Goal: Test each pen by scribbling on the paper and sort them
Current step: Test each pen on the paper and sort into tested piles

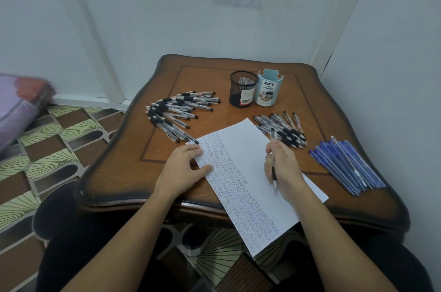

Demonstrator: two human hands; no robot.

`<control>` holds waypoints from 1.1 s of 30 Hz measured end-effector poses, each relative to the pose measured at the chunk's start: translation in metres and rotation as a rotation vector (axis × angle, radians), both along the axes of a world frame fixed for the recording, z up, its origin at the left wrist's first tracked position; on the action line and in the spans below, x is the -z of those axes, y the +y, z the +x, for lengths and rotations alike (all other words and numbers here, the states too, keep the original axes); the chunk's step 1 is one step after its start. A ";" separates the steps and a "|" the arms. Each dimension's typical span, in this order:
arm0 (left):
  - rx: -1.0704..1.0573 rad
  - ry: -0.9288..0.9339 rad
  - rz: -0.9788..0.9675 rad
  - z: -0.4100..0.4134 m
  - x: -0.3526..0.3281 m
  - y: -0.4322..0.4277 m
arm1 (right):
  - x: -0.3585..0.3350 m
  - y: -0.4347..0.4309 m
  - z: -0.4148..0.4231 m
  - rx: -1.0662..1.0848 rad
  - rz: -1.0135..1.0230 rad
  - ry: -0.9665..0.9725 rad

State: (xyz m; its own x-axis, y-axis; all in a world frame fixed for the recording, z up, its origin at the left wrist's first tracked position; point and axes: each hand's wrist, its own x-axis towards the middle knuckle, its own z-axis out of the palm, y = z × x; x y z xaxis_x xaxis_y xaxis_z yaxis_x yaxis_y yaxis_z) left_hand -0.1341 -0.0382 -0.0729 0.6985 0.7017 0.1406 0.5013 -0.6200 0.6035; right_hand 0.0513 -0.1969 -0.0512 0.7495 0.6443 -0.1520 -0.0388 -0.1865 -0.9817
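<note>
Currently right hand (pixel 282 165) pinches pen (pixel 272 135), long axis far-to-near, tip toward table (pixel 207 81) near edge, on paper (pixel 241 148); left hand (pixel 183 170) flat, fingers spread, pressing paper.

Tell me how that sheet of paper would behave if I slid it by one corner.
Probably floppy: the paper is a single thin sheet, so a lifted corner would likely bend. Its near end overhangs the table edge, so it may droop or slide off once the left hand stops pressing it.
</note>
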 end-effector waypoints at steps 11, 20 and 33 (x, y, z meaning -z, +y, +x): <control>0.001 -0.016 0.030 0.000 0.000 -0.001 | -0.029 0.020 0.052 -0.161 -0.312 -0.318; -0.008 -0.029 0.045 0.001 0.002 0.000 | -0.041 0.044 0.118 0.077 -0.572 -0.732; -0.042 -0.001 0.045 0.000 0.004 0.001 | -0.026 0.058 0.114 -0.008 -0.853 -1.051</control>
State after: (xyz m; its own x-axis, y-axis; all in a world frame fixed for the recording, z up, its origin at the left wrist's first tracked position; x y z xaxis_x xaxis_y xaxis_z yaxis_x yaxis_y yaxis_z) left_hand -0.1336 -0.0373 -0.0765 0.6683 0.7233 0.1738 0.5267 -0.6251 0.5761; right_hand 0.1655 -0.1388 -0.0249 0.7543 0.6426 0.1350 0.6563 -0.7440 -0.1255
